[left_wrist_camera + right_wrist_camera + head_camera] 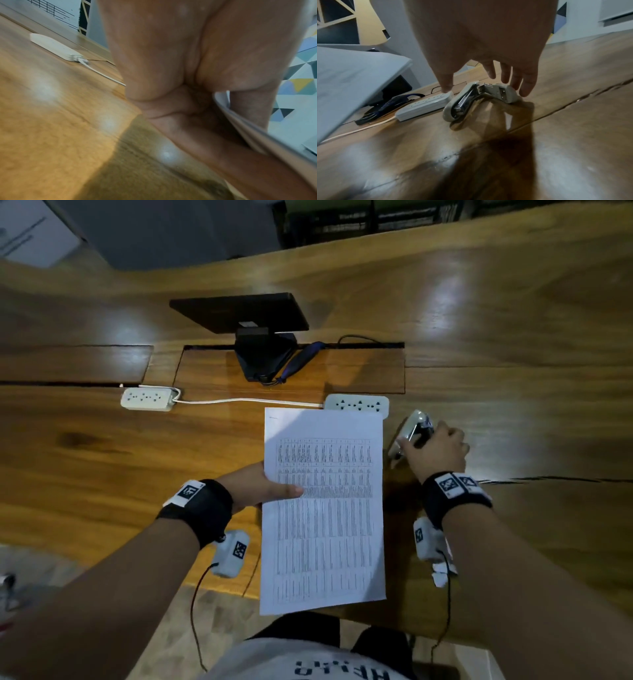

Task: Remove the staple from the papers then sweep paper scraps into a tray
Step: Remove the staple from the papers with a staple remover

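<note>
A stack of printed papers (322, 508) is lifted off the wooden desk near its front edge. My left hand (263, 486) pinches its left edge, thumb on top and fingers underneath; the left wrist view shows the sheets' edge (257, 135) between them. A thin dark mark (274, 417) sits at the papers' top left corner. To the right, a grey stapler (412, 428) lies swung wide open on the desk. My right hand (435, 450) hovers over it with fingers spread and nearly straight (527, 88), the tips at or just above the stapler (471, 100).
Two white power strips (147, 398) (356, 405) joined by a cord lie behind the papers. A dark screen on a stand (239, 313) is farther back. White paper scraps (442, 575) lie by my right forearm near the desk edge. No tray is in view.
</note>
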